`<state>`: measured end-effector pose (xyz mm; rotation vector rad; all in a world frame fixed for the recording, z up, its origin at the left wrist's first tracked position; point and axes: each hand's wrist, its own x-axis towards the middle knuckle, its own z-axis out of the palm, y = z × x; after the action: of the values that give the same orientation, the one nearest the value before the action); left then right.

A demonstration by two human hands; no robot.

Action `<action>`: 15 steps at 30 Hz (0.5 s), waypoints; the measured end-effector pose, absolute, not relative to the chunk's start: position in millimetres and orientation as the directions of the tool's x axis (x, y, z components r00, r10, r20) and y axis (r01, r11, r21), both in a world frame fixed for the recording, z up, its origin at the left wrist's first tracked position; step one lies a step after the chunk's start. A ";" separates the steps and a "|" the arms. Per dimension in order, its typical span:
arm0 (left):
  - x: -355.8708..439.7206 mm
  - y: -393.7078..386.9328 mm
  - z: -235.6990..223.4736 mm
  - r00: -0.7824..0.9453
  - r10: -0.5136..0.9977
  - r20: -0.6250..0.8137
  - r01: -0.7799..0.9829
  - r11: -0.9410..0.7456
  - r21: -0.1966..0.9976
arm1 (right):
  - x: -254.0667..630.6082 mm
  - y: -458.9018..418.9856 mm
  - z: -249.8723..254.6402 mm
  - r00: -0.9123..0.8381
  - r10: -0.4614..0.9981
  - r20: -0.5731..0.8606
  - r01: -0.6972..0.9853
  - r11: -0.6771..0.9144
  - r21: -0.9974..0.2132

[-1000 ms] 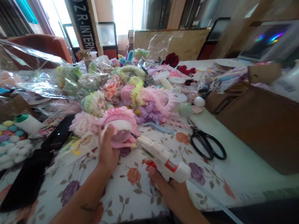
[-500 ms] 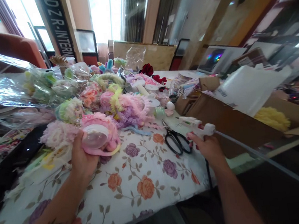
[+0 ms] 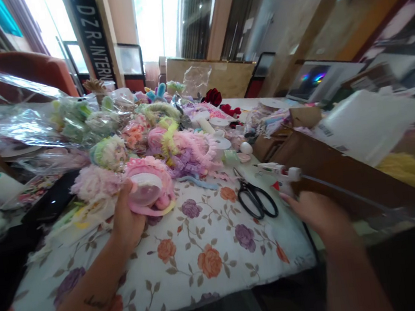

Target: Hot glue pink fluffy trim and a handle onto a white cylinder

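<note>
My left hand [image 3: 129,218] grips a pink ruffled piece [image 3: 160,169] by its left side. A clear, round plastic part with a pale rim [image 3: 146,187] faces me on it, and a pink-and-yellow strip curves along its bottom. What the round part belongs to I cannot make out. A white glue gun [image 3: 281,172] with a red trigger and a long glue stick out of its back lies at the table's right side. Just below it is my right hand [image 3: 314,210], blurred, fingers stretched out and apart from the gun. Black-handled scissors [image 3: 256,200] lie left of that hand.
Pastel lace and trims [image 3: 192,152] pile up behind my left hand. A dark phone [image 3: 52,200] lies to the left, near a white spool [image 3: 0,188]. A cardboard box [image 3: 331,175] borders the right side. Flowered cloth [image 3: 206,241] covers the table.
My right hand has come off the glue gun and drawn back toward me, leaving it lying there. My left hand still holds the pink piece. The view has shifted slightly left.
</note>
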<state>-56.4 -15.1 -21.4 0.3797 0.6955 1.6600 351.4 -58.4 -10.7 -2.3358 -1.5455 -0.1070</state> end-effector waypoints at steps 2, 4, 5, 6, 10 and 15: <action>-55.6 -14.2 -22.5 -0.233 0.967 -0.108 -0.776 -0.118 0.619 | 331.4 -73.7 3.5 0.379 0.890 0.252 0.925 -0.370 -0.084; -55.6 -13.4 -23.9 -0.236 0.967 -0.094 -0.784 -0.133 0.606 | 298.2 -80.2 18.7 0.190 0.931 0.311 0.972 -0.133 -0.194; -55.8 -13.3 -24.5 -0.229 0.970 -0.088 -0.788 -0.131 0.602 | 277.5 -79.3 25.1 0.078 0.945 0.317 0.955 0.021 -0.297; -56.1 -13.4 -25.0 -0.219 0.972 -0.084 -0.791 -0.127 0.599 | 255.1 -75.6 29.7 -0.027 0.950 0.312 0.898 0.160 -0.410; -56.9 -15.5 -25.9 -0.161 0.984 -0.081 -0.794 -0.081 0.603 | 167.3 -45.0 25.7 -0.281 0.913 0.296 0.592 0.407 -0.695; -57.1 -17.1 -25.3 -0.126 0.988 -0.094 -0.781 -0.040 0.623 | 104.3 -21.3 -6.6 -0.320 0.860 0.398 0.416 0.505 -0.756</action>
<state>-57.1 -17.1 -25.3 0.4241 0.6352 1.5931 104.3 -21.3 -6.6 -1.0504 -1.9295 0.6848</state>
